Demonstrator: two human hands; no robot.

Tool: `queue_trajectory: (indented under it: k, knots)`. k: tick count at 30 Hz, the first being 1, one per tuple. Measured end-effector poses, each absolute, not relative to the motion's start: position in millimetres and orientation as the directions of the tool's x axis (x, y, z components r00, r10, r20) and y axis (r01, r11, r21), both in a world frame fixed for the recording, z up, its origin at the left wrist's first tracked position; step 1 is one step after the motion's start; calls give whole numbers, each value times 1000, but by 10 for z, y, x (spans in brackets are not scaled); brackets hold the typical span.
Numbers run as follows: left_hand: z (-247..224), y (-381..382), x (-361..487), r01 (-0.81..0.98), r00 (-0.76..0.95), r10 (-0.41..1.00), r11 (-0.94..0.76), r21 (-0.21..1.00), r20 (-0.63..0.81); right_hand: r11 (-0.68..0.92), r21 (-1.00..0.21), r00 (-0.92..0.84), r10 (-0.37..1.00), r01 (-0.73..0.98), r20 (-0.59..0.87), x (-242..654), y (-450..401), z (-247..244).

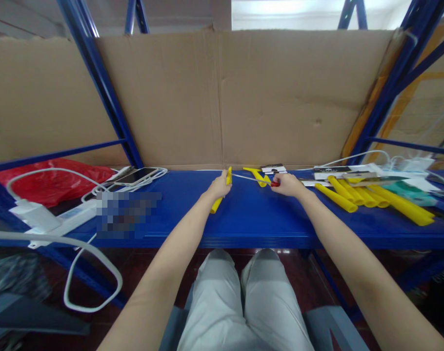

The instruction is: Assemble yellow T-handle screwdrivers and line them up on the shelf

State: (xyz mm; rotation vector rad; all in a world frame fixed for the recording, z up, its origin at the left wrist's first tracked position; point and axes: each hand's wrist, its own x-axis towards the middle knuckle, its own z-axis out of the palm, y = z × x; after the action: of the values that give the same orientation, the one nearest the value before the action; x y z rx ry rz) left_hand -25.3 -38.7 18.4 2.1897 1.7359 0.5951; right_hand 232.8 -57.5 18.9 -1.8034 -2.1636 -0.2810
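Note:
My left hand (219, 186) is wrapped round a yellow piece (217, 204) that stands out above and below the fingers, tilted over the blue shelf top. My right hand (287, 185) is closed on the red handle (275, 184) of a thin metal tool. Its shaft (248, 177) points left, and its tip is at or near the upper part of the yellow piece; contact is too small to tell. Just behind my right hand lie more yellow pieces (257, 175) and a small white card (273, 168).
Several yellow tubes (337, 197) lie at the right beside flat packets and a green bag (408, 192). At the left are a red plastic bag (53, 180), a white power strip (73, 220), cables and a phone (136, 176). Cardboard (280, 97) stands behind the blue shelf (258, 214).

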Motion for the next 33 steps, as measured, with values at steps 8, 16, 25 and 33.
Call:
queue_trajectory:
  k: [8,16,25,33]
  knots:
    - [184,-386,-263,839,197,971,-239,488,137,188,-15,-173,930,982,323,2297,-583,186]
    - [184,-383,-261,838,199,971,-239,491,133,137,58,-148,918,989,367,2293,-612,214]
    - [176,-380,-267,821,213,967,-253,511,137,141,10,-135,923,990,359,2313,-593,205]
    - [167,-366,-262,831,225,964,-265,489,139,125,-39,-98,907,991,410,2355,-525,156]
